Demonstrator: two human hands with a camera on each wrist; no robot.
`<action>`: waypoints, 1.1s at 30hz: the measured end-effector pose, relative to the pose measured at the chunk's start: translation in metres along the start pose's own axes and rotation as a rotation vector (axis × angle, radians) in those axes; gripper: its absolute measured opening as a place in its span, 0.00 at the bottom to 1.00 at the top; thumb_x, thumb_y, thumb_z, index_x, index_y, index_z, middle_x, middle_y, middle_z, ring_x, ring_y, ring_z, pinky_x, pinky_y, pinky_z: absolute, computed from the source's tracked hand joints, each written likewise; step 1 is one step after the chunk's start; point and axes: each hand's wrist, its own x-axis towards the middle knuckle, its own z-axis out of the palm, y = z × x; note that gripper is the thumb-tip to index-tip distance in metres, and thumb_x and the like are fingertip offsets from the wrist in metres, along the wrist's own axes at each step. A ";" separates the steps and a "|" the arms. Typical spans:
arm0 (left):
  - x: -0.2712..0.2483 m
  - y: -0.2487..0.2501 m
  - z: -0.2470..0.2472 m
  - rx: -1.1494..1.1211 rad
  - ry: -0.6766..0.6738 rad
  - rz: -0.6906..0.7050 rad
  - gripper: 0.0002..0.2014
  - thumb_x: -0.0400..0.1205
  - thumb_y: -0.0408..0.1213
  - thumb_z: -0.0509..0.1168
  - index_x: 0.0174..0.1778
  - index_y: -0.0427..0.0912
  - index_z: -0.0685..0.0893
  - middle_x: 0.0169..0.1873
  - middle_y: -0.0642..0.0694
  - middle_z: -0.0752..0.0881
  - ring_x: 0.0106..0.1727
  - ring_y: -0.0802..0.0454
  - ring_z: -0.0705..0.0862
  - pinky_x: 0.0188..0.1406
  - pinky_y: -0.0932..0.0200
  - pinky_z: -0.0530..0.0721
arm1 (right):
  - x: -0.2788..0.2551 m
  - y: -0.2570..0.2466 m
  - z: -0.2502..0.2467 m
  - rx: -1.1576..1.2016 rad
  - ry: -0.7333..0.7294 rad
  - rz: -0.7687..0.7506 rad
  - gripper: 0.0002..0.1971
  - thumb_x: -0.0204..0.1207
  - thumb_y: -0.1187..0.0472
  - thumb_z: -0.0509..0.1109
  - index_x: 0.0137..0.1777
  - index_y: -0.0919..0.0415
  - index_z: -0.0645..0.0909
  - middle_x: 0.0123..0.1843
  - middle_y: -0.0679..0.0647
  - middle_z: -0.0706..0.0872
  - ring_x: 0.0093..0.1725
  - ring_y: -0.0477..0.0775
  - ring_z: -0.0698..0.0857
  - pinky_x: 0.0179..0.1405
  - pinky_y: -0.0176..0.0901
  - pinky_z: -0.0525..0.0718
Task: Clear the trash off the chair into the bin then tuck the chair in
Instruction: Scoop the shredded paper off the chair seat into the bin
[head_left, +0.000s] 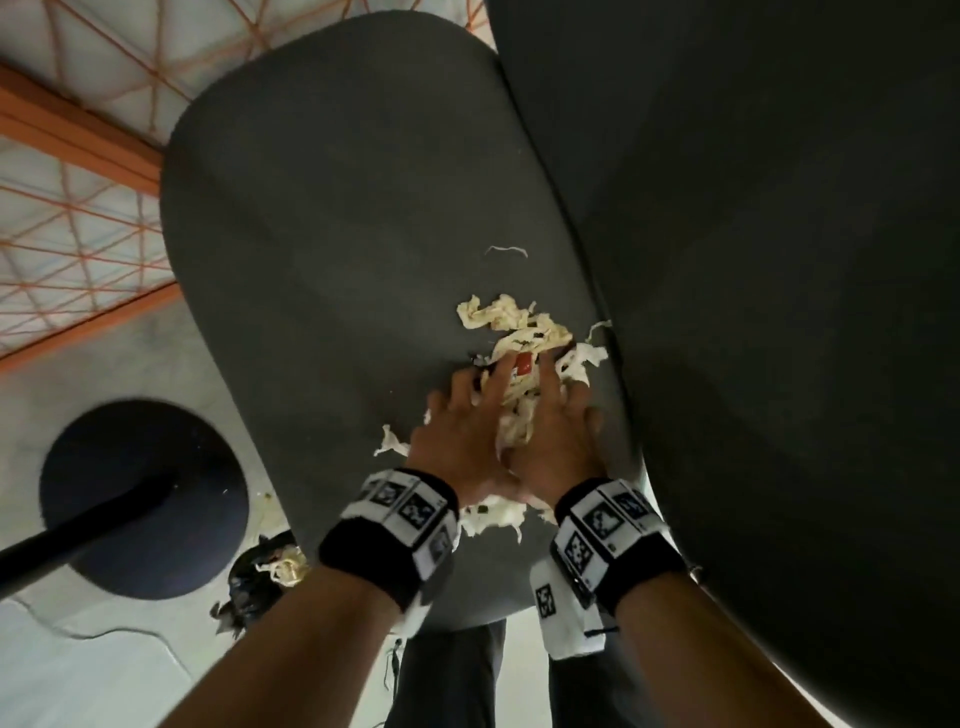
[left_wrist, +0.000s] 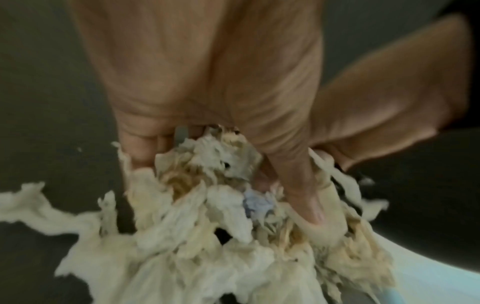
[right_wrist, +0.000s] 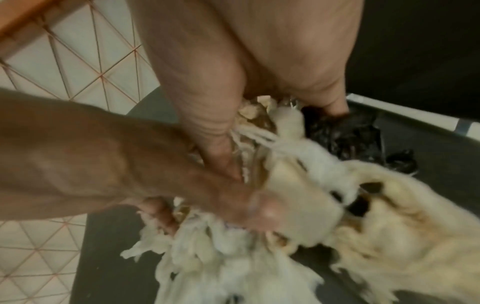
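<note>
A pile of cream shredded paper trash (head_left: 519, 327) lies on the dark grey chair seat (head_left: 337, 234), close to the backrest (head_left: 753, 260). A small red scrap (head_left: 523, 364) sits in it. My left hand (head_left: 470, 395) and right hand (head_left: 563, 400) press side by side into the pile, fingers curled round the shreds. The left wrist view shows my left hand (left_wrist: 207, 82) digging into the trash (left_wrist: 207, 236). The right wrist view shows my right hand (right_wrist: 259, 61) gripping the shreds (right_wrist: 285, 205) beside a black crumpled piece (right_wrist: 345, 131).
A loose strip (head_left: 506, 250) and a scrap (head_left: 389, 444) lie apart on the seat. On the floor at lower left a black bag (head_left: 260, 577) holds shreds, partly hidden by my left forearm. A round black base with a pole (head_left: 140, 499) stands left of the chair.
</note>
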 end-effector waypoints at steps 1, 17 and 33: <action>0.000 0.003 0.006 -0.034 0.026 0.002 0.69 0.60 0.56 0.83 0.82 0.68 0.34 0.77 0.49 0.55 0.75 0.34 0.63 0.60 0.34 0.84 | 0.002 -0.003 0.004 -0.004 0.014 -0.008 0.54 0.70 0.63 0.77 0.84 0.40 0.40 0.83 0.57 0.54 0.80 0.67 0.58 0.73 0.64 0.72; -0.029 0.002 -0.012 -0.595 0.648 0.158 0.29 0.73 0.35 0.74 0.66 0.53 0.68 0.60 0.47 0.76 0.56 0.44 0.80 0.55 0.49 0.84 | -0.033 -0.052 -0.028 0.251 0.161 -0.340 0.26 0.65 0.63 0.73 0.63 0.50 0.73 0.63 0.53 0.78 0.64 0.55 0.79 0.63 0.55 0.82; -0.202 -0.030 0.006 -1.075 1.285 -0.164 0.04 0.78 0.50 0.63 0.47 0.62 0.79 0.44 0.53 0.86 0.45 0.53 0.84 0.46 0.50 0.82 | -0.174 -0.117 0.011 -0.029 -0.088 -1.059 0.24 0.64 0.61 0.76 0.60 0.56 0.73 0.58 0.51 0.74 0.57 0.53 0.77 0.53 0.50 0.82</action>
